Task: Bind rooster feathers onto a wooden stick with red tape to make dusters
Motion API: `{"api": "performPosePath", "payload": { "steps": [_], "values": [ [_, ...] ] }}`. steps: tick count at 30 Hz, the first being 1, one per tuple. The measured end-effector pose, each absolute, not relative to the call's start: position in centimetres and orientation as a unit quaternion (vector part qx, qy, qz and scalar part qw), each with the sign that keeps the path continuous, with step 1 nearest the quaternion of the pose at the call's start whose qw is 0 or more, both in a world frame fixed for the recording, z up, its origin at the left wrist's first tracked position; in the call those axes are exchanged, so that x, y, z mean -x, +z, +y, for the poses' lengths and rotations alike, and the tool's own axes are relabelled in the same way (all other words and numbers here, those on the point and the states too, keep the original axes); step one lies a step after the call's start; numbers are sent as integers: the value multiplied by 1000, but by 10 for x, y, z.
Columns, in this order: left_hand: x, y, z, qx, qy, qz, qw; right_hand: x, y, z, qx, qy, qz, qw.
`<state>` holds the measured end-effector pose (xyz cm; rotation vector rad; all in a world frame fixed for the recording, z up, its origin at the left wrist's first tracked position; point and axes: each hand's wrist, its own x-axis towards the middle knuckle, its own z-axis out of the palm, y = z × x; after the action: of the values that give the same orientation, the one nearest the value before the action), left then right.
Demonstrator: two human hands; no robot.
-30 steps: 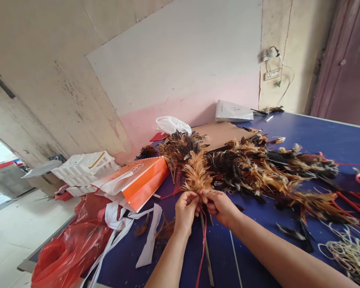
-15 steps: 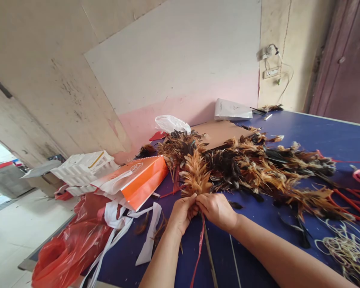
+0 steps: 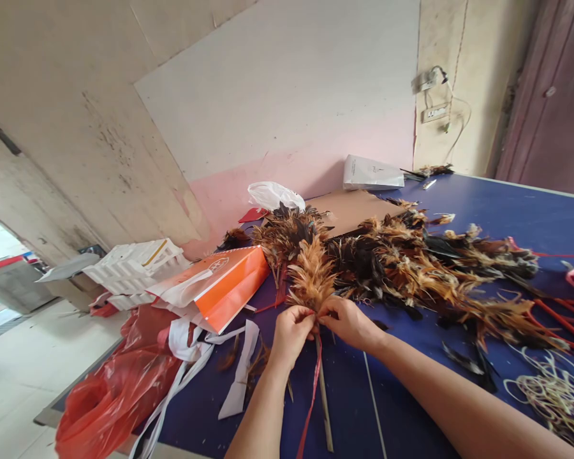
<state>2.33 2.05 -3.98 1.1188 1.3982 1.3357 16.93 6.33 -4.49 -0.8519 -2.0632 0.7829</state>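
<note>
Brown feathers [image 3: 312, 274]: L hand [image 3: 291, 335] & R hand [image 3: 351, 324] meet at base, fingers [image 3: 302, 312] pinched, prob. on stick [image 3: 324, 398].

Glossy plastic bag [image 3: 119, 382]; smooth, shiny paper bag [image 3: 234, 287]; matt cardboard sheet [image 3: 351, 211].

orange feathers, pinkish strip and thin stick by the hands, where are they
Orange feathers [image 3: 312, 274]: head view, middle of the bunch.
Pinkish strip [image 3: 312, 396]: head view, middle of its length.
Thin stick [image 3: 324, 408]: head view, lower shaft.
</note>
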Motion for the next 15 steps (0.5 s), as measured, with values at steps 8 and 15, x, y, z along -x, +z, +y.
{"api": "performPosePath", "payload": {
  "steps": [8, 15],
  "values": [
    [-25, -38, 14, -683, 470, 543, 130, -167, -53, 63, 352, 398, -760, 375],
    [-25, -39, 13, -681, 474, 546, 115, -165, -51, 64, 372, 481, -693, 387]
  ]
}}
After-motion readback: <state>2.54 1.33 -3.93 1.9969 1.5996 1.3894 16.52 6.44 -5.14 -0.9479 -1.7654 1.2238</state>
